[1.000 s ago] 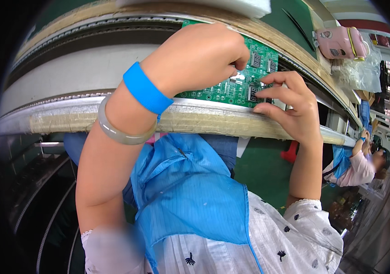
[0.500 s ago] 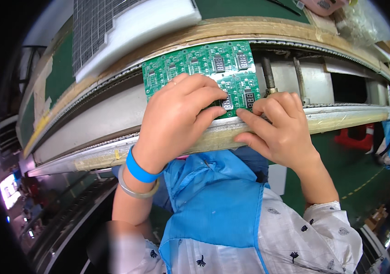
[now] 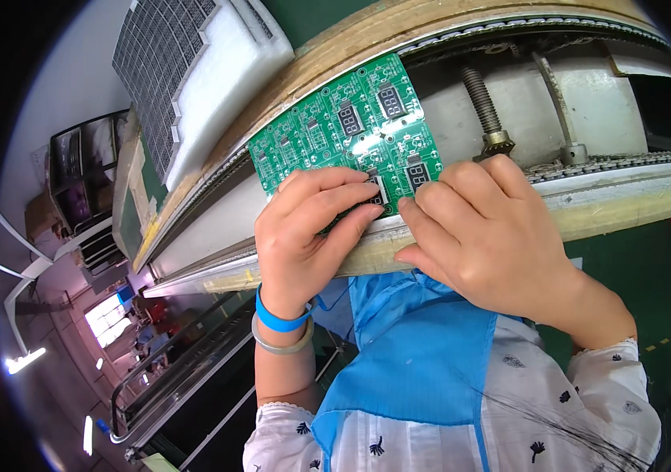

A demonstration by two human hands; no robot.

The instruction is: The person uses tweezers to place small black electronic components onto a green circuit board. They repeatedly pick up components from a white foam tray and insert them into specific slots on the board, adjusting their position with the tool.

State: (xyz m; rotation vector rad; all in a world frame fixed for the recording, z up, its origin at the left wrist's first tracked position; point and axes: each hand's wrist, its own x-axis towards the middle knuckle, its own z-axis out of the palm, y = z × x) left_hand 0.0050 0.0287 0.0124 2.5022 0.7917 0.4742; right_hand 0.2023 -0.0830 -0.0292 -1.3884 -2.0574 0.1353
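Observation:
A green circuit board lies across the conveyor rails, with several black digit displays standing on it. My left hand reaches over the board's near part, thumb and fingers closed on a digit display at the near edge. Those fingers partly cover the display. Just right of it sits another digit display, beside my right hand. The right index fingertip touches the board's near edge; its thumb is held apart, with nothing between them. Two more displays, one of them a digit display, sit farther back.
White foam holding a dark gridded stack of displays rests beyond the far rail, at the left. A threaded rod and a chain run right of the board. The near rail passes under my wrists.
The view has turned and shifted, so the board appears tilted more. My left hand stays at the same display, and my right index finger stays by the board's near edge.

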